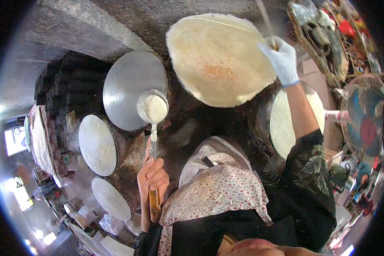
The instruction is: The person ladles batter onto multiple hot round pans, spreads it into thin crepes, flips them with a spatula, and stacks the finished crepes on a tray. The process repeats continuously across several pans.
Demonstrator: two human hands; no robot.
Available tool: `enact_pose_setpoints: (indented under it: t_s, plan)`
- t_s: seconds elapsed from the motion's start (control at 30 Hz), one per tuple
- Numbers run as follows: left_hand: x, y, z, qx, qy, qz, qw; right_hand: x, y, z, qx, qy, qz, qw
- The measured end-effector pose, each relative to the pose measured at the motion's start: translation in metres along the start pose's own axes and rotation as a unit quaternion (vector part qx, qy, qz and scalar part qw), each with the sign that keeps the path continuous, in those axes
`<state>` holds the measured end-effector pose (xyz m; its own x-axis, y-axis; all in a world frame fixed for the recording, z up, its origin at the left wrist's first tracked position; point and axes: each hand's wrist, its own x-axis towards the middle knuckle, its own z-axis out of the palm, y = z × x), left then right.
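The ladle (153,149) was grasped by the left hand (155,175), with one finger stretched along its handle; part of the handle was covered by that hand. Batter (155,108) was held in its bowl, left of and lower than the bread (219,59), over the edge of a bare griddle (130,91). The bread, pale with a browned patch, was overlapped at its right edge by the right hand (281,59), gloved in white. The fingers there were bent, but whether the bread's edge, the rod (265,19) or neither was gripped could not be told. The rod was cut off above, to the upper right of the bread. Below the bread, to the right, a white round (286,123) was partly hidden by the right forearm. Farther right of the bread, a fan's (365,121) blades were hard to make out behind its guard.
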<state>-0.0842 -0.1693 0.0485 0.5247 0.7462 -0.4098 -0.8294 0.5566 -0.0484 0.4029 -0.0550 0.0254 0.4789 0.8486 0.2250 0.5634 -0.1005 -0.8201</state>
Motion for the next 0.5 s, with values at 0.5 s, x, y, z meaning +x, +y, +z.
enact_pose_setpoints:
  t_s: [0.5]
  plan:
    - [-0.240,-0.013,-0.160,0.096,0.015,-0.264,0.960,-0.746,-0.051,-0.358,-0.033,0.397,0.219,0.891]
